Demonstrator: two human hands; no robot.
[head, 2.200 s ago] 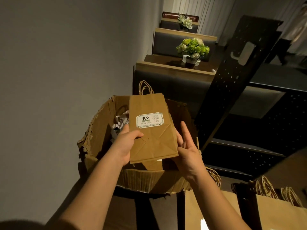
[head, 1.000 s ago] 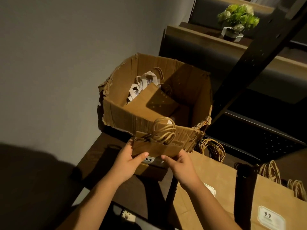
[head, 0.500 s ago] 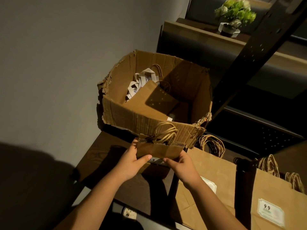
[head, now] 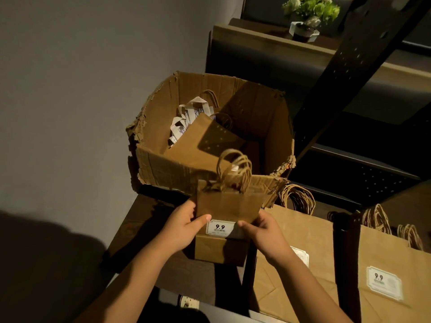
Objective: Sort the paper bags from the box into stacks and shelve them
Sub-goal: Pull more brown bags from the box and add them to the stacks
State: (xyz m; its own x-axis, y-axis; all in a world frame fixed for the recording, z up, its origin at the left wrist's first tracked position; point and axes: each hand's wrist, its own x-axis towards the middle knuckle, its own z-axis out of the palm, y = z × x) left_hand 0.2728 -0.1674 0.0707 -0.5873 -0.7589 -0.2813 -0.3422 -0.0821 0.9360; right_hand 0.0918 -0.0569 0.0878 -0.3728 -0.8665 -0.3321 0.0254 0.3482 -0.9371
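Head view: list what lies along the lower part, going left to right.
Left hand → small paper bag held upright → right hand → flat bag stack → second flat bag stack.

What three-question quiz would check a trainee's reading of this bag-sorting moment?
1. True or false: both hands grip the small paper bag.
2. What number is printed on its label?
3. Where is the bag? A) inside the cardboard box B) in front of the box, over the dark table C) on the black shelf

Key: 1 true, with the left hand and right hand on its sides. 2: 9.9. 3: B.
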